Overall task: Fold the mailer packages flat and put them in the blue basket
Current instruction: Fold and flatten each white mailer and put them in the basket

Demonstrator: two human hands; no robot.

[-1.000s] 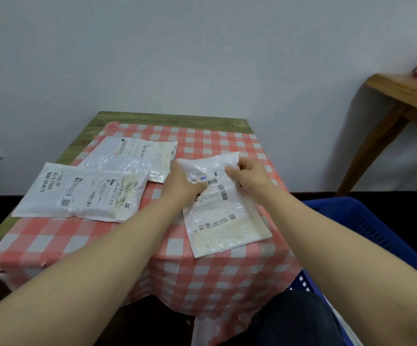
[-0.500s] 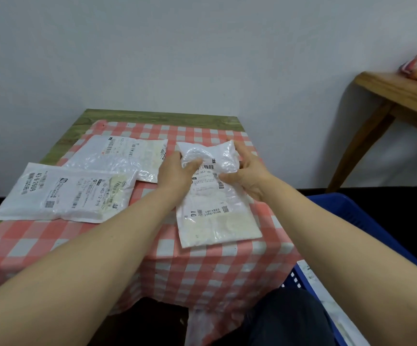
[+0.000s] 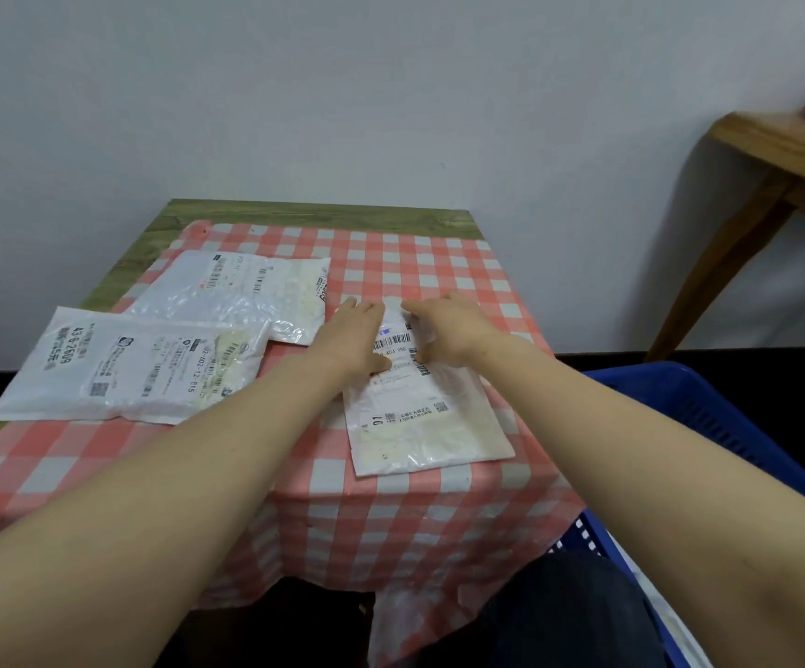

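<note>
Both your hands lie flat on the far end of the white mailer package (image 3: 420,402); your left hand (image 3: 350,337) has its fingers straight and together, palm down, and your right hand (image 3: 446,330) is spread the same way just beside it, with the barcode label showing between them; neither hand pinches anything. The mailer runs from under your palms back toward you, its near edge at the drop of the checked tablecloth (image 3: 439,257). To smooth it well, I'd press evenly and sweep outward from the middle so trapped air escapes; keep one palm anchoring while the other makes the crease, since the slick plastic will likely slide. The blue basket (image 3: 709,417) waits below your right forearm; two more mailers (image 3: 145,364) lie beyond your left hand.
</note>
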